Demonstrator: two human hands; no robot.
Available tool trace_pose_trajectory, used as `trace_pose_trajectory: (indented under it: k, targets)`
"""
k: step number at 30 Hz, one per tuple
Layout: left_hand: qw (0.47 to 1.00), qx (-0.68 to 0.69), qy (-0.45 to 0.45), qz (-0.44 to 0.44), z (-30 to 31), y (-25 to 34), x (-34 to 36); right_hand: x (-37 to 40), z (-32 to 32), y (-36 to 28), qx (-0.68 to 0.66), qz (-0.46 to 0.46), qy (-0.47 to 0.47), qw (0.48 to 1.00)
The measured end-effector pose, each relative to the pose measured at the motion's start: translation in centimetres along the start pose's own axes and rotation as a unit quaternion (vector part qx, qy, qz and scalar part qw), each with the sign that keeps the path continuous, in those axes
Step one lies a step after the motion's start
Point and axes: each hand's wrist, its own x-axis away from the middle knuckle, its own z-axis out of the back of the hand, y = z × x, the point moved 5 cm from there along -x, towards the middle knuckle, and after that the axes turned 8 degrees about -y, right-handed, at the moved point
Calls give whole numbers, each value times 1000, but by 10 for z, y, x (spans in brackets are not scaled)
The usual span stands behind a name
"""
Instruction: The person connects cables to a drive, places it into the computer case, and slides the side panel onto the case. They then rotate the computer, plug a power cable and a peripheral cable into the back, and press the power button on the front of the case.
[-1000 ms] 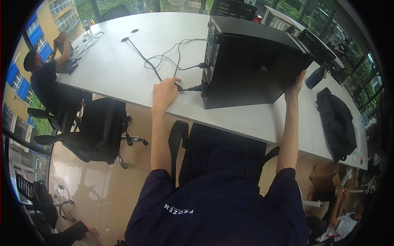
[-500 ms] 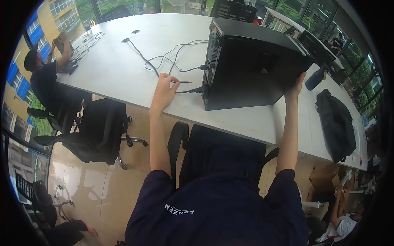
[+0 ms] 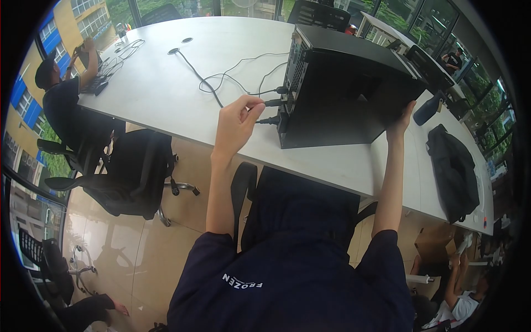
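A black computer tower (image 3: 348,91) stands on the white table (image 3: 160,77), its port side facing left. My left hand (image 3: 238,124) pinches a black cable plug (image 3: 272,103), whose tip is at the tower's rear panel; whether it sits in a port I cannot tell. Just above it, another black plug (image 3: 281,90) is in the panel, and a thicker power plug (image 3: 270,120) is in below. My right hand (image 3: 399,123) rests against the tower's right edge, its fingers partly hidden behind the case. Thin cables (image 3: 221,74) curl over the table left of the tower.
A black bag (image 3: 452,174) and a dark bottle (image 3: 428,109) lie on the table at the right. Black office chairs (image 3: 133,177) stand at the left. A person in a dark cap (image 3: 63,94) sits at the far left; another person (image 3: 462,301) is at the lower right.
My left hand has moved right and slightly up, bringing the held plug from over the table to the rear panel. My right hand stays on the case edge.
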Motion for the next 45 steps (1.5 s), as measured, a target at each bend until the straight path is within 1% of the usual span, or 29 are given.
trace_pose_trajectory:
  k: [2,3,5,8,11,15,23,27,29,32,34,38,40,42,43,45]
  targets:
    - [999,3,49,-9,-3,4,-2,1,-1,-2,5,5,7,1000]
    - [999,4,48,-11,-5,5,-3,2,-2,-3,6,5,7,1000]
    - [997,-14,72,12,-5,4,-4,3,-4,-5,8,6,9,1000]
    - [997,-26,67,6,-6,-1,-8,3,-3,-4,5,-3,13,1000]
    - [998,-29,46,10,-3,2,-11,2,1,-5,26,20,21,999]
    - [999,-36,36,-10,-4,6,-15,2,3,-3,4,13,27,1000]
    - [995,-71,49,-56,-5,24,-21,6,0,-5,-6,-3,32,999]
    - [996,-63,33,-44,-10,19,-23,4,4,-4,-16,-9,22,1000]
    - [993,-85,50,-66,-16,23,-20,2,4,-1,-14,-4,14,1000]
    - [993,-57,61,-79,-18,17,-23,4,0,-5,3,-4,31,1000]
    - [993,-62,59,-77,-18,18,-22,5,-2,-6,-2,-8,40,999]
    - [992,-70,66,-81,-17,20,-22,1,2,-2,-21,-7,28,999]
    - [992,-75,64,-74,-16,19,-22,2,0,-4,3,6,20,1000]
    - [993,-78,60,-66,-16,17,-21,3,1,-3,-5,1,33,999]
    - [995,-56,56,-57,-15,13,-21,3,1,-3,-10,-5,45,999]
    - [997,-31,51,-51,-15,5,-20,4,1,-3,-6,2,40,999]
